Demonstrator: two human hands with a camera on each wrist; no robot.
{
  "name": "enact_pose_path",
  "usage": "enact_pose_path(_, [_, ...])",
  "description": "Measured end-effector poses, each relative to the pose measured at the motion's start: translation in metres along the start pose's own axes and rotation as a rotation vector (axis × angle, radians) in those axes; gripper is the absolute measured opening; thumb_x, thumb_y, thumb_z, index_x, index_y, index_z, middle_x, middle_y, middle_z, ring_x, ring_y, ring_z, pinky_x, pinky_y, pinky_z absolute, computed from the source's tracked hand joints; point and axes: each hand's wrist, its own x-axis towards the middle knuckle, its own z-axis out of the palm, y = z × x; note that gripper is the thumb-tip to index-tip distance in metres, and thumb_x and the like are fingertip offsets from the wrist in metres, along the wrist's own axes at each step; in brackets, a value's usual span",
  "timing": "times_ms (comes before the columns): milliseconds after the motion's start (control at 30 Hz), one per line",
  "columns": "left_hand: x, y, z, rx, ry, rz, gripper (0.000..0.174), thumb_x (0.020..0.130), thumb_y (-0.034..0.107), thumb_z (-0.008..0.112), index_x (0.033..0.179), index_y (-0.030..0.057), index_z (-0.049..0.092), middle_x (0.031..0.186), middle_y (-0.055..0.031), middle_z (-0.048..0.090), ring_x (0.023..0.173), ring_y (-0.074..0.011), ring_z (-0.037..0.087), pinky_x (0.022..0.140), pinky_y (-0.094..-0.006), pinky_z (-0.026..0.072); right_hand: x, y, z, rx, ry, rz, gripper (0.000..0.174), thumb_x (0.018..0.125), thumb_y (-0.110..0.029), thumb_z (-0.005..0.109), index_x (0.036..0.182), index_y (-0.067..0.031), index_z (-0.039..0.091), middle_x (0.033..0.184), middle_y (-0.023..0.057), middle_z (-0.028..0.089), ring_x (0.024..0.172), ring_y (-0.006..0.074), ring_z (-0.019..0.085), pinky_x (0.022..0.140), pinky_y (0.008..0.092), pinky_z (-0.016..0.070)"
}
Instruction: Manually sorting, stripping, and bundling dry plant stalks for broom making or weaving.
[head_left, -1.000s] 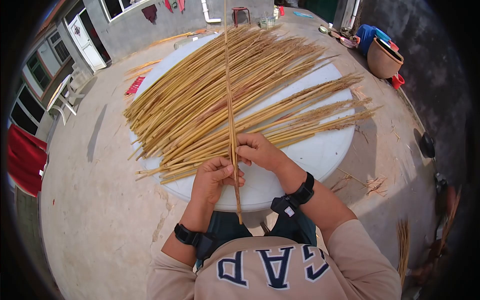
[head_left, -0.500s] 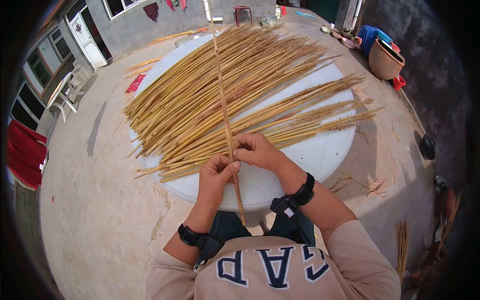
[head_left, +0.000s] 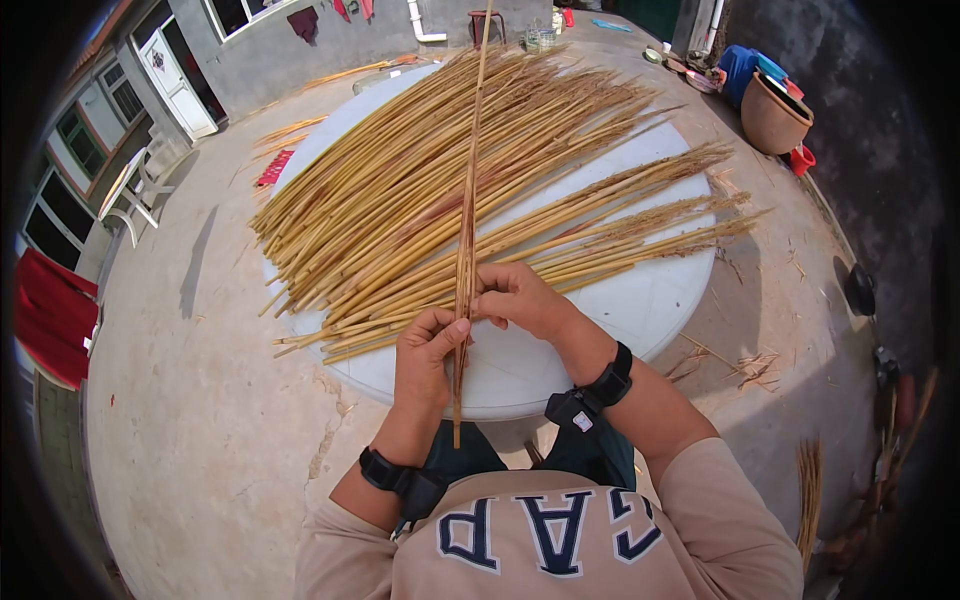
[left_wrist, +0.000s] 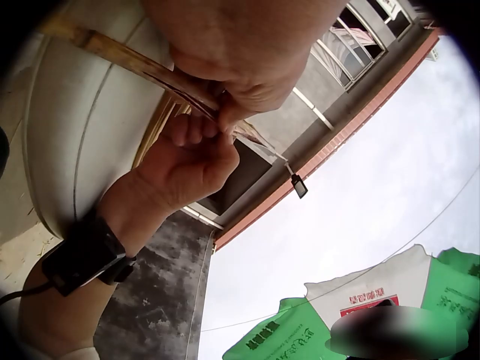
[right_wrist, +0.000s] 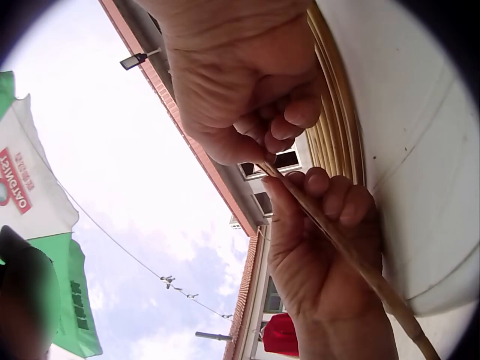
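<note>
A long, dry, straw-brown stalk (head_left: 467, 225) points away from the person, over the round white table (head_left: 620, 325). My left hand (head_left: 425, 355) grips its lower part between thumb and fingers, the butt end sticking out toward the lap. Just above, my right hand (head_left: 522, 303) pinches at the stalk's side with thumb and curled fingers. In the left wrist view, the stalk's papery outer sheath (left_wrist: 187, 97) is split where both hands meet. The right wrist view shows the stalk (right_wrist: 356, 262) crossing the left palm. A wide layer of similar yellow stalks (head_left: 380, 215) with feathery heads covers much of the table.
A few stalks (head_left: 620, 240) lie apart on the table's right side. Dry scraps (head_left: 755, 370) litter the concrete ground at right. Beyond stand a clay pot (head_left: 775, 115), a red stool (head_left: 487, 25) and a white chair (head_left: 130, 195). A stalk bundle (head_left: 808, 490) is at lower right.
The stalk's far end swung left, then back to the right, and its butt end moved left. My left thumb has shifted up along the stalk; the right hand stays close beside it.
</note>
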Motion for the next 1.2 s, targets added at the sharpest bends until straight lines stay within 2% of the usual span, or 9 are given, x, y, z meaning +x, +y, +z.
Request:
enact_pose_path(167, [-0.0012,0.0005,-0.0025,0.057,-0.051,0.016,0.014,0.079,0.01,0.069,0.077,0.0034,0.057,0.066,-0.0042,0.058,0.054,-0.0108,0.053,0.049,-0.0235,0.0457,0.0009,0.0031,0.0021,0.029,-0.025,-0.064,0.015,0.082,-0.013,0.06,0.071,-0.0037,0.055,0.06,-0.0015,0.049,0.05,0.0051,0.045,0.044,0.02,0.0353])
enact_pose_path(333, [-0.0024,0.0013,-0.003,0.088,-0.073,0.041,0.014,0.079,0.01,0.069,0.076,0.0029,0.057,0.067,-0.0035,0.058,0.055,-0.0107,0.053,0.049,-0.0235,0.0458,0.0021,0.0041,0.002,-0.069,-0.032,-0.068,0.028,0.085,-0.023,0.064,0.067,-0.0057,0.051,0.058,-0.0019,0.048,0.05,0.0049,0.045,0.044,0.0205,0.0348])
enact_pose_path(467, [-0.0031,0.002,-0.004,0.062,-0.065,0.008,0.012,0.08,0.01,0.067,0.078,0.0021,0.059,0.067,-0.0038,0.058,0.056,-0.0113,0.054,0.049,-0.0239,0.0465,0.0018,0.0041,0.0012,-0.061,-0.025,-0.068,0.028,0.085,-0.021,0.064,0.065,-0.0063,0.05,0.056,-0.002,0.047,0.05,0.0047,0.044,0.044,0.0207,0.0347])
enact_pose_path(600, [-0.0034,0.0009,-0.0045,0.042,-0.05,-0.001,0.011,0.081,0.011,0.066,0.08,0.0009,0.06,0.068,-0.0052,0.059,0.057,-0.0125,0.055,0.051,-0.0251,0.0484,0.0007,0.0032,0.0005,-0.062,-0.039,-0.048,0.022,0.086,-0.019,0.062,0.069,-0.0066,0.055,0.059,-0.0022,0.05,0.052,0.0047,0.045,0.047,0.0199,0.0356])
enact_pose_path(700, [-0.0017,-0.0017,-0.0067,0.044,-0.057,0.013,0.011,0.082,0.011,0.064,0.08,0.002,0.06,0.069,-0.0069,0.06,0.058,-0.0153,0.056,0.049,-0.0282,0.0498,0.0007,0.0037,-0.0001,-0.05,-0.04,-0.043,0.022,0.086,-0.019,0.062,0.069,-0.0069,0.056,0.059,-0.0024,0.05,0.052,0.0046,0.045,0.047,0.0197,0.0365])
enact_pose_path(900, [-0.0019,-0.0012,-0.0097,0.028,-0.08,-0.008,0.012,0.083,0.012,0.063,0.078,0.0018,0.06,0.069,-0.0079,0.06,0.059,-0.0162,0.057,0.05,-0.0292,0.05,-0.0013,0.0003,0.0011,-0.04,-0.049,-0.023,0.02,0.086,-0.018,0.063,0.071,-0.0067,0.057,0.061,-0.0028,0.051,0.053,0.0046,0.046,0.048,0.0194,0.0376])
enact_pose_path(1200, [-0.0031,-0.0037,-0.006,0.013,-0.066,0.032,0.015,0.088,0.015,0.059,0.079,0.0029,0.057,0.069,-0.0056,0.058,0.058,-0.0114,0.053,0.051,-0.0251,0.048,-0.0004,-0.0004,0.0019,0.035,-0.01,-0.025,0.022,0.084,-0.018,0.064,0.066,-0.0064,0.056,0.057,-0.0024,0.049,0.05,0.0043,0.045,0.045,0.0201,0.035])
